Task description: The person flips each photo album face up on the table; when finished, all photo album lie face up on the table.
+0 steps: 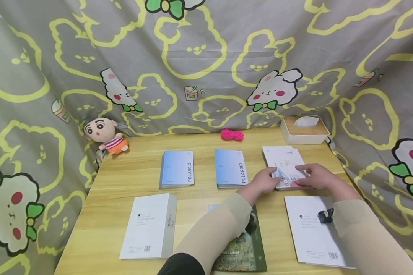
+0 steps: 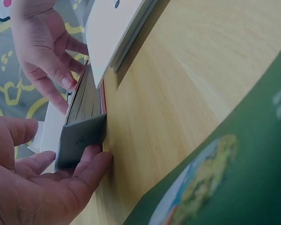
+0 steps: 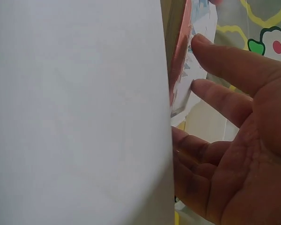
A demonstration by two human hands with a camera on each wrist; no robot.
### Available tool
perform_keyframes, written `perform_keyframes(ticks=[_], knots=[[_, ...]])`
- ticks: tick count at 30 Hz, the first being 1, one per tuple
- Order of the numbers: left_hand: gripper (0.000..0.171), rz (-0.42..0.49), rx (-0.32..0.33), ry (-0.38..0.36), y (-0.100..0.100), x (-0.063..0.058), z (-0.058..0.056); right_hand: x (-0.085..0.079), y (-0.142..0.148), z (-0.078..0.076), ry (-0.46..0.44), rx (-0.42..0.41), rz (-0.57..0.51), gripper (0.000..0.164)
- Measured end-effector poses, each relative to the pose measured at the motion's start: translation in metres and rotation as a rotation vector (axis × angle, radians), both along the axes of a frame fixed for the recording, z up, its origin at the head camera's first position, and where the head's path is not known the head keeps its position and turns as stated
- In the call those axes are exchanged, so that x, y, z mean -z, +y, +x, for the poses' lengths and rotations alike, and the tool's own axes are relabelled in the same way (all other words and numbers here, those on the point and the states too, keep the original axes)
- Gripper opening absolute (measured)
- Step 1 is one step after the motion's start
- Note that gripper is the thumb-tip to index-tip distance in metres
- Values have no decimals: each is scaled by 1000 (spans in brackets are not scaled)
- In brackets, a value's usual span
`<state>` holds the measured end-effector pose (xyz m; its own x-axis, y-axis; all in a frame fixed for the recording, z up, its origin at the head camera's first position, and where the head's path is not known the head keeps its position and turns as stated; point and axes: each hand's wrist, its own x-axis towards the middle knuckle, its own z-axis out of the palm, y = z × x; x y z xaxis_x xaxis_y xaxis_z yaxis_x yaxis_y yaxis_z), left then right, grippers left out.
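Note:
A thick white book (image 1: 285, 164) with an illustrated cover lies at the right of the table, between the two hands. Its grey spine (image 2: 79, 140) and page edges show in the left wrist view. Fingers of the left hand (image 1: 265, 180) touch it at the spine end, the thumb held apart from the cover. From the other side, the right hand (image 1: 318, 176) rests thumb and forefinger on the cover, with the remaining fingers near the side edge. A white book (image 1: 316, 229) lies below the right forearm; a green photo album (image 1: 259, 244) is partly hidden by the left forearm.
Two blue POLAROID albums (image 1: 177, 168) (image 1: 230, 166) stand left of the hands. A thick white book (image 1: 148, 225) lies front left. Along the back are a plush doll (image 1: 104, 135), pink yarn (image 1: 232, 134) and a tissue box (image 1: 304, 130), before a patterned curtain (image 1: 206, 68).

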<state>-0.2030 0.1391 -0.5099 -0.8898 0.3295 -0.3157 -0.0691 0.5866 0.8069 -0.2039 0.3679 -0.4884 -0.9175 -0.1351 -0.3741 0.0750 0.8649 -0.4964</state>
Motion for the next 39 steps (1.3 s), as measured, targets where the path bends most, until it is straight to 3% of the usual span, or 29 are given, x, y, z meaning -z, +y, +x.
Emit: perform_keyframes(ticks=[4,8,11,16,22,25,29,32,36,39], knots=[[58,20,-32,-9,-5,-2,1,-2,-1,3,-21,14,-5,73],[66,55,-90,1,-23,-13,7,-9,-2,9,-19,11,-19,79],[64,207,-171,17,-48,-25,15,-17,-10,17,44,3,-53,80],[56,478,-238,117,-109,-46,41,-35,-52,44,251,-15,-247,68],[56,625,-322,209,-174,-67,77,-35,-129,73,413,-26,-497,51],[60,666,-377,243,-203,-73,97,-24,-176,85,393,-57,-628,47],[58,577,-451,360,-250,-66,120,-13,-238,104,247,-130,-754,53],[57,364,-512,408,-291,-60,135,-10,-273,114,132,-185,-763,62],[70,16,-569,388,-342,-50,152,-10,-304,121,-5,-259,-739,70],[72,-117,-615,349,-367,-37,159,-7,-324,126,-61,-308,-710,74]])
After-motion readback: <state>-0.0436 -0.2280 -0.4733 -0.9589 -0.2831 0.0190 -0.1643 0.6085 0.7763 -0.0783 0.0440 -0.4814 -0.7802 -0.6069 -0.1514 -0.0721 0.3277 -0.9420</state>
